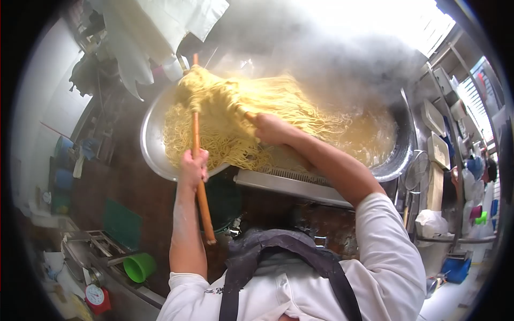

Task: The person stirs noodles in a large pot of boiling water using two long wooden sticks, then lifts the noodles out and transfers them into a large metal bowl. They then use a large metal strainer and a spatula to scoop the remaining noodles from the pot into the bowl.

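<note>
My left hand [194,167] grips a long wooden stick [196,128] that stands almost upright through a heap of yellow noodles [235,99]. My right hand [272,129] is closed on a second stick [249,115], of which only a short stub shows under the strands. Both sticks hold the noodles up over a wide metal basin [151,143], where more noodles lie. Strands trail right toward a big steaming pot [399,158] of cloudy water.
Thick steam rises over the pot. A perforated metal tray [292,181] lies along the near rim. A green cup [139,266] and a red kitchen scale [97,297] sit at the lower left. White cloths [155,27] hang above; shelves with containers [439,150] stand at right.
</note>
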A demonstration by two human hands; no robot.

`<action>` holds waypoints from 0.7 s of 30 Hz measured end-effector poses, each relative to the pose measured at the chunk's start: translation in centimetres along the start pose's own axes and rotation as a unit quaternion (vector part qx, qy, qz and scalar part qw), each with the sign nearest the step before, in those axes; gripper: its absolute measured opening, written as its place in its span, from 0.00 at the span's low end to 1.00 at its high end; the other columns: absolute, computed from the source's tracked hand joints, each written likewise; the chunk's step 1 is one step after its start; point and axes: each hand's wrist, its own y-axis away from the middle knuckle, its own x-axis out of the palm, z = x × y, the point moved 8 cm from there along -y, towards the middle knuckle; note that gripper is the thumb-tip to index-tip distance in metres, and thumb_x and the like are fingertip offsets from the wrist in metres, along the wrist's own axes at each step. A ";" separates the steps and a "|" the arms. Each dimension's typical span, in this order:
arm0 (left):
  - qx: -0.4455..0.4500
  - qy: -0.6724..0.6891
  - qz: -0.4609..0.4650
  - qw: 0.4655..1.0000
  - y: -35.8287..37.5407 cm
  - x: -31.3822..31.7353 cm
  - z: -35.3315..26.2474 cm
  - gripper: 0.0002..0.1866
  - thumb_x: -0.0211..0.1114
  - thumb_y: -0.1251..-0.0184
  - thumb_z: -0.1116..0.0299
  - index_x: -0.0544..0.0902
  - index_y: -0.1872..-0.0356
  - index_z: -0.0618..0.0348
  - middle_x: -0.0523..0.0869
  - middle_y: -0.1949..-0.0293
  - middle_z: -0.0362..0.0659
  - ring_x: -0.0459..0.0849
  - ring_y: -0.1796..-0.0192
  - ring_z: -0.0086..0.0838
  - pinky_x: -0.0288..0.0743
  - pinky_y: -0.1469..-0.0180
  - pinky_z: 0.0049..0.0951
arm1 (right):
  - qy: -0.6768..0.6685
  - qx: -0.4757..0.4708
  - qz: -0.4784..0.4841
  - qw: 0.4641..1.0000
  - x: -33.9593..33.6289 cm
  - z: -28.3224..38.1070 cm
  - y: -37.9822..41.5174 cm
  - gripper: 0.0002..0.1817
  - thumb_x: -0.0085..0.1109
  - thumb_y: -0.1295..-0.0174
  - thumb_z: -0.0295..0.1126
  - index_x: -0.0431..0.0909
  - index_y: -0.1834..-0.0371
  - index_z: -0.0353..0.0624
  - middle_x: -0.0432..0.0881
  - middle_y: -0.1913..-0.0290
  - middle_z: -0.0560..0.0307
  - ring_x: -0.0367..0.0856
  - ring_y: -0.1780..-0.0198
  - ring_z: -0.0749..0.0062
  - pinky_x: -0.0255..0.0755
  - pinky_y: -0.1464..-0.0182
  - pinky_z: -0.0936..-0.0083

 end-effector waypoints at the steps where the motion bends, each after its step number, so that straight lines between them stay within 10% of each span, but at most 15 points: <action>1: -0.021 -0.001 0.003 1.000 -1.2 -2.1 0.7 0.09 0.64 0.30 0.68 0.72 0.63 0.59 0.71 0.81 0.35 0.68 0.88 0.19 0.64 0.88 0.25 | -0.002 -0.010 0.001 1.000 2.0 0.7 -2.2 0.25 0.54 0.40 0.28 0.74 0.38 0.37 0.83 0.66 0.36 0.84 0.63 0.49 0.77 0.58 0.55; 16: -0.140 -0.460 -0.017 0.877 1.0 -15.7 10.6 0.18 0.68 0.36 0.67 0.73 0.53 0.66 0.83 0.69 0.53 0.83 0.79 0.36 0.77 0.75 0.39 | 0.167 0.054 -0.056 0.983 3.7 -9.4 5.2 0.14 0.48 0.31 0.32 0.77 0.50 0.37 0.87 0.61 0.42 0.87 0.56 0.49 0.79 0.54 0.55; 21: -0.110 -0.537 0.011 0.837 4.8 -22.4 7.6 0.29 0.72 0.38 0.66 0.71 0.38 0.60 0.85 0.52 0.54 0.87 0.57 0.44 0.82 0.60 0.41 | 0.168 0.114 -0.075 0.976 -2.0 -12.4 11.6 0.11 0.49 0.33 0.31 0.82 0.56 0.43 0.87 0.63 0.45 0.87 0.57 0.50 0.79 0.53 0.56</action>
